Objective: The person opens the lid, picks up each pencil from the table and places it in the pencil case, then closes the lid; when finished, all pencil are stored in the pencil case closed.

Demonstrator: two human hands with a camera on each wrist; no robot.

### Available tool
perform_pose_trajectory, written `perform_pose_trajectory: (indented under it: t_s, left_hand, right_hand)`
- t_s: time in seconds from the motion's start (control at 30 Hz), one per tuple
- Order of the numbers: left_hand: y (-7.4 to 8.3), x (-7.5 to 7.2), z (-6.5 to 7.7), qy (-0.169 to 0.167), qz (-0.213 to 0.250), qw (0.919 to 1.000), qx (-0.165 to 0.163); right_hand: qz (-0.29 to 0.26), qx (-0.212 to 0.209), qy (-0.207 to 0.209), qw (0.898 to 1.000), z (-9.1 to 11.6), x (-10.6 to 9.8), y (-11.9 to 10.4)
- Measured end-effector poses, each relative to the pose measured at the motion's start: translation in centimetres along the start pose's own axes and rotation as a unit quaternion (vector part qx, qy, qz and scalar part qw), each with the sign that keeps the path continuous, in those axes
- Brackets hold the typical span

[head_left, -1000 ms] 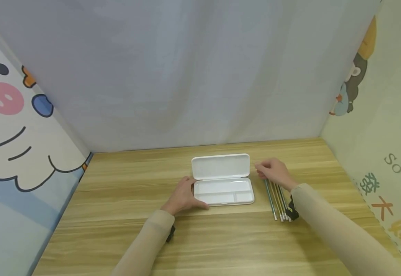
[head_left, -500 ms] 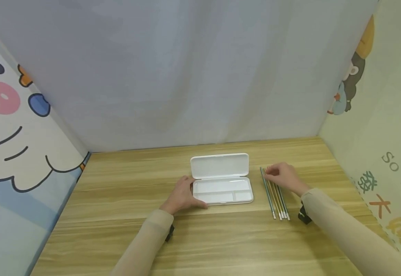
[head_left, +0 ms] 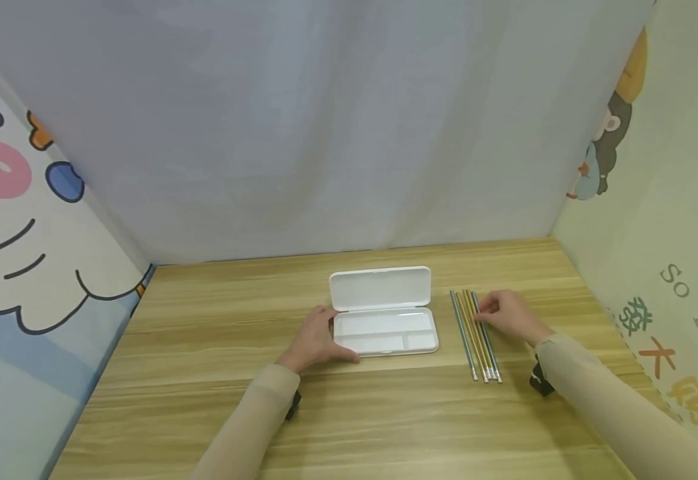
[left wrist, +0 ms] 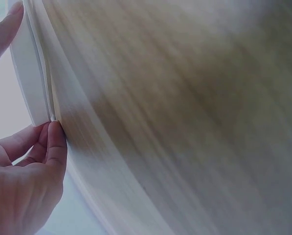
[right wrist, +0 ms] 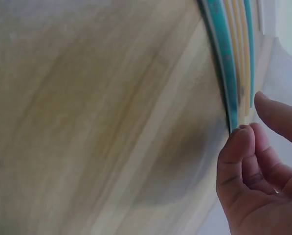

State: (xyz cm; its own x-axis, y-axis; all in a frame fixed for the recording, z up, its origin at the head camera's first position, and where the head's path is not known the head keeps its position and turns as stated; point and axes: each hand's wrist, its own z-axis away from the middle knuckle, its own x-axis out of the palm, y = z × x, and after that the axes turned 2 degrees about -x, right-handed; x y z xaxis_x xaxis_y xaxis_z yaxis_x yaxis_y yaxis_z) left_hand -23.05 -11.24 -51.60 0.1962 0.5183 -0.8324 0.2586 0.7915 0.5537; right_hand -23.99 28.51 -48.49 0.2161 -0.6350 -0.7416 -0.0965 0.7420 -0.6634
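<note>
A white pencil case (head_left: 385,331) lies on the table with its hinged lid (head_left: 381,289) standing up. Its shallow tray is divided into compartments. My left hand (head_left: 315,341) holds the case by its left end, thumb along the front edge and fingers at the side. To the right of the case, several teal and yellow pencils (head_left: 473,337) lie side by side, their pale ends toward me. My right hand (head_left: 509,315) is at the right side of the row, fingertips touching the outer teal pencil (right wrist: 225,63) near its far end; the thumb stands apart from the fingers.
The wood-grain table (head_left: 235,293) meets a pale curtain (head_left: 349,133) at the back. Printed panels with cartoon figures stand at the left (head_left: 31,220) and right (head_left: 649,267). A dark band device (head_left: 541,378) sits at the right wrist.
My right hand has moved right and slightly toward me across the pencils, uncovering their far ends. My left hand stays on the case. The whole head view has shifted slightly.
</note>
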Motion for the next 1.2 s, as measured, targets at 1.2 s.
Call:
perform_pose_trajectory:
  t_s: [1.2]
  left_hand:
    - [-0.16,-0.05,0.07,0.002,-0.020,0.9998,0.000]
  right_hand:
    - [0.024,0.021,-0.014,0.999,0.64,0.37,0.45]
